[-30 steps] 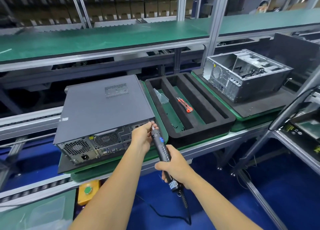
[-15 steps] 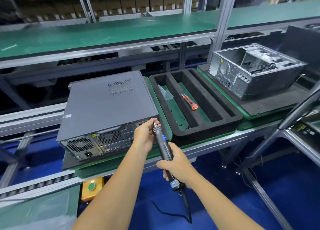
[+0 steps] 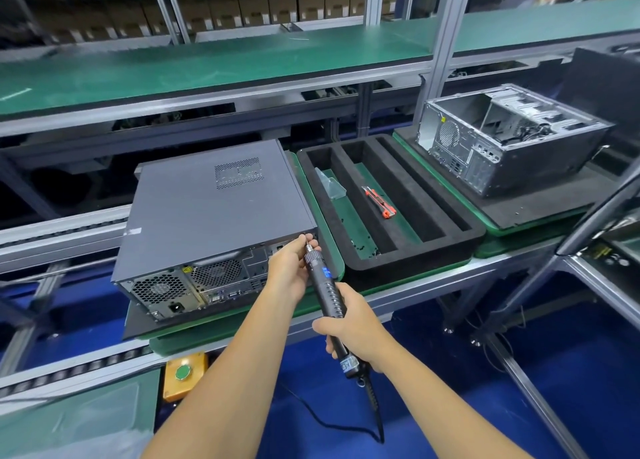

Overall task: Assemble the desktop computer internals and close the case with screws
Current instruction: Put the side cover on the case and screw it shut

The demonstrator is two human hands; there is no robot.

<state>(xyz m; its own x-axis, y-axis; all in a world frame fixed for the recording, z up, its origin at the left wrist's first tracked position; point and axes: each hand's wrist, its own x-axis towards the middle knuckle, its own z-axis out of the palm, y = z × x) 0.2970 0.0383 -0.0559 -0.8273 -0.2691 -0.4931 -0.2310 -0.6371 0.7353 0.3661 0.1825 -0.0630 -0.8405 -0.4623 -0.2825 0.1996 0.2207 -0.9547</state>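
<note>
My right hand [image 3: 349, 327] grips the electric screwdriver [image 3: 325, 292] low on its stiff, ridged barrel, which should not slip. My left hand [image 3: 289, 268] pinches its tip against the closed case [image 3: 207, 213], at the near right corner of that heavy-looking box on the table [image 3: 433, 289].

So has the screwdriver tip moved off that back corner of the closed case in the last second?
No. The screwdriver tip stays at the closed case's rear right corner, steadied by the left hand; only the camera shifted.
</note>
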